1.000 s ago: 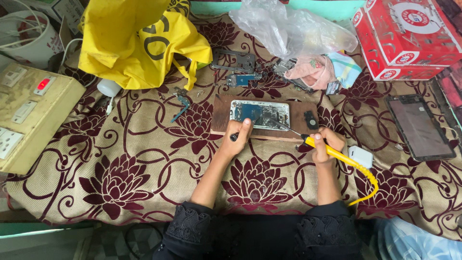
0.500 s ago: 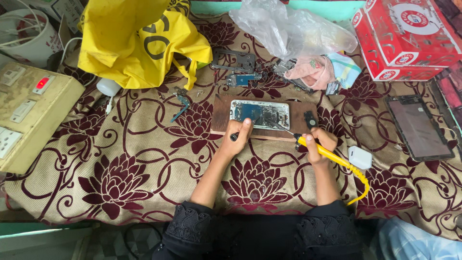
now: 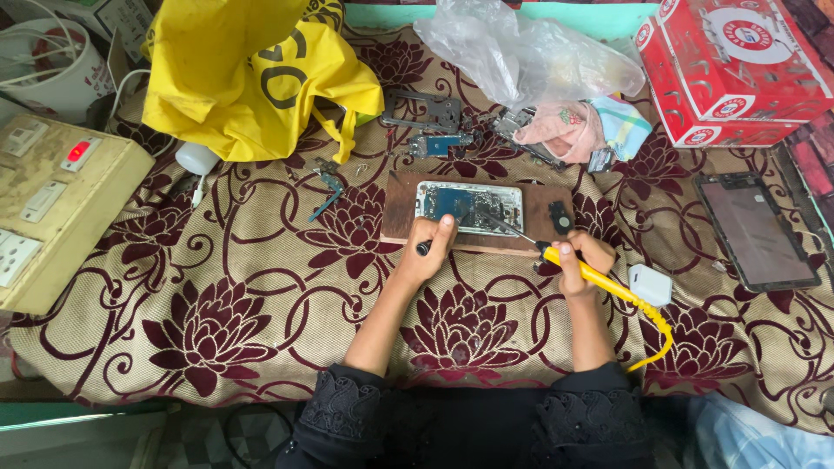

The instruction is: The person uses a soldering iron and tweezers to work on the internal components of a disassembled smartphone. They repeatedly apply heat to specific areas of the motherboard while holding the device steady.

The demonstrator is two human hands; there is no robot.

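Observation:
An opened phone (image 3: pixel 469 207) with its circuit board showing lies on a brown wooden board (image 3: pixel 401 217) on the flowered cloth. My right hand (image 3: pixel 582 262) grips a yellow soldering iron (image 3: pixel 599 280); its metal tip reaches left onto the phone's board. My left hand (image 3: pixel 431 252) rests at the wooden board's front edge and pinches a thin dark tool (image 3: pixel 423 248) just below the phone. A small black part (image 3: pixel 561 219) sits on the board's right end.
A yellow bag (image 3: pixel 234 78) lies at the back left and a switch box (image 3: pixel 52 200) at the left edge. Phone frames and parts (image 3: pixel 434 126), a clear plastic bag (image 3: pixel 521 56), a red carton (image 3: pixel 738 65), a dark screen panel (image 3: pixel 754 230) and a white adapter (image 3: pixel 650 285) surround the board.
My right hand has brought the soldering iron's tip up and left onto the phone's board. My left hand has stayed at the wooden board's front edge.

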